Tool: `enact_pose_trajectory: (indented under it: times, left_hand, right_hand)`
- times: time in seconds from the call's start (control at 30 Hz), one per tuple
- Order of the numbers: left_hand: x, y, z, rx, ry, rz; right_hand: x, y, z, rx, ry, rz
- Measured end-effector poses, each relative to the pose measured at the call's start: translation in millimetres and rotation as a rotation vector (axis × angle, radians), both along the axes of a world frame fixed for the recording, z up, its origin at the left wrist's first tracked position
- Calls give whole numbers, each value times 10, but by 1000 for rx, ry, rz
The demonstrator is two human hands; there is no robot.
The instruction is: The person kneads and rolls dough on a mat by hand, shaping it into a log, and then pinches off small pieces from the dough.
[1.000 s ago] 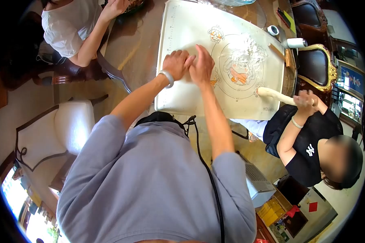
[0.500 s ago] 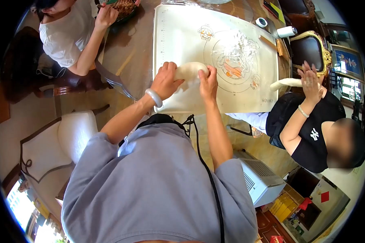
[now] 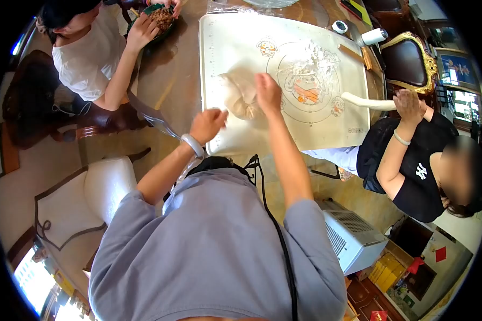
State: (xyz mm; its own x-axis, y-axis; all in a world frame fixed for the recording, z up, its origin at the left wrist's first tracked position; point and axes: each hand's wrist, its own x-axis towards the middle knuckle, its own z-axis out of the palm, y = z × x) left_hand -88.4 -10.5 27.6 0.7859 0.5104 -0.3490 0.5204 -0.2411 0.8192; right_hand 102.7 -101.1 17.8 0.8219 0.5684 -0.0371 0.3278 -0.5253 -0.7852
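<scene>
A pale lump of dough [image 3: 236, 93], blurred by motion, lies on the left part of the white printed mat [image 3: 326, 131]. My left hand [image 3: 208, 126] is just below and left of the dough, apart from it, with its fingers curled in and nothing visible in them. At the dough's right edge is my right hand [image 3: 269, 93], also smeared, with its fingers bent; contact with the dough is hard to make out. White flour [image 3: 313, 59] is scattered over the printed circle.
At the right, a person [image 3: 412, 160] in black holds a long dough roll [image 3: 367, 101] over the mat's edge. Another person [image 3: 88, 59] in white has both hands at a bowl [image 3: 163, 21]. Wooden tools [image 3: 353, 53] and a white container [image 3: 374, 36] stand at the far right.
My hands held the dough between them; now it is on the mat and my left hand has drawn back toward me. The co-worker's dough roll has swung left over the mat.
</scene>
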Motion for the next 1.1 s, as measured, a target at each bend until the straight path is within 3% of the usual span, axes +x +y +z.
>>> enact_pose_trajectory:
  times: [0.03,0.07,0.1,0.17,0.23,0.33,0.47,0.53,0.6,0.9,0.97,1.03,1.1]
  left_hand:
    - [62,82,55,277,18,29]
    - [152,132,101,422,-249,104]
    - [303,229,163,554,-317,52]
    - [691,393,130,733,-520,-95]
    - [956,439,-51,840,-525,-244]
    - [969,456,26,492,-102,-539]
    - [730,360,-72,780,-269,-380]
    - [770,316,-145,811,-199,-347]
    - [855,343,-193,879,-172,-313]
    - [1311,444,-154,659,212,-256]
    - [1355,444,-86,546,285,-222]
    - [1242,519,-164,515,175,-111]
    - [1026,520,-109,442,116,-118]
  right_hand:
    - [9,-98,-101,-68,-32,-89]
    - [-29,-120,-227,-103,-93,-75]
    - [-70,-125,-308,-136,-157,-65]
    - [-165,-101,-313,-182,-247,-33]
    - [-310,-33,-208,-201,-293,4]
    - [-396,-89,-238,-19,-411,-17]
    - [-669,-6,-162,66,-525,-105]
    - [-629,53,-227,79,-611,-118]
    - [-456,114,-305,-16,-554,-56]
    - [142,409,-279,-405,-318,86]
    - [188,409,-209,-365,-316,112]
    - [170,459,-68,-314,-292,134]
    - [192,401,251,-216,-90,233]
